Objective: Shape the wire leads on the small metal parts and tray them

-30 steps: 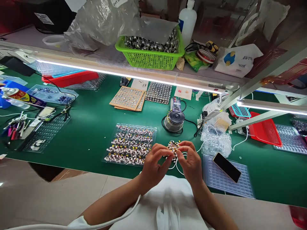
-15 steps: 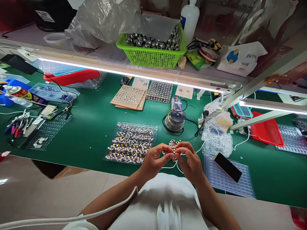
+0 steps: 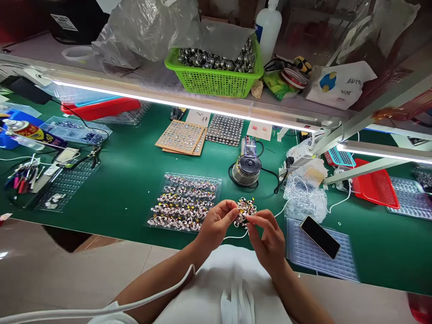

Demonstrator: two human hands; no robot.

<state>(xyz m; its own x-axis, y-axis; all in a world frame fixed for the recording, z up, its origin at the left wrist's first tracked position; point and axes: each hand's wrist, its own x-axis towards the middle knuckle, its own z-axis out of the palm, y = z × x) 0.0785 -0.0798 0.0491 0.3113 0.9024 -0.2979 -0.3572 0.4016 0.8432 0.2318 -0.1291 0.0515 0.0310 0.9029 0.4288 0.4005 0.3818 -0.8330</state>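
My left hand [image 3: 218, 222] is closed in a pinch, thumb against forefinger, on a small wired part [image 3: 241, 214] with a pale and yellowish look. Its details are too small to make out. My right hand [image 3: 270, 236] sits just to the right, thumb and forefinger close together at the same part; whatever lies between those fingertips is hidden. Behind the fingers is a small heap of similar wired parts [image 3: 249, 205] with white leads and yellow bits. Left of my hands, a clear plastic tray [image 3: 218, 182] holds rows of such white-wired parts.
A round grey device [image 3: 247, 171] with a black top stands behind the heap. On the right, a phone [image 3: 320, 237] lies on stacked clear trays [image 3: 347, 265]. A lit shelf overhead carries a green basket [image 3: 216, 81] of shiny balls. Pliers [image 3: 83, 161] lie at left.
My hands have moved slightly apart; the right one has shifted a little right and down. More of the heap behind them shows now.
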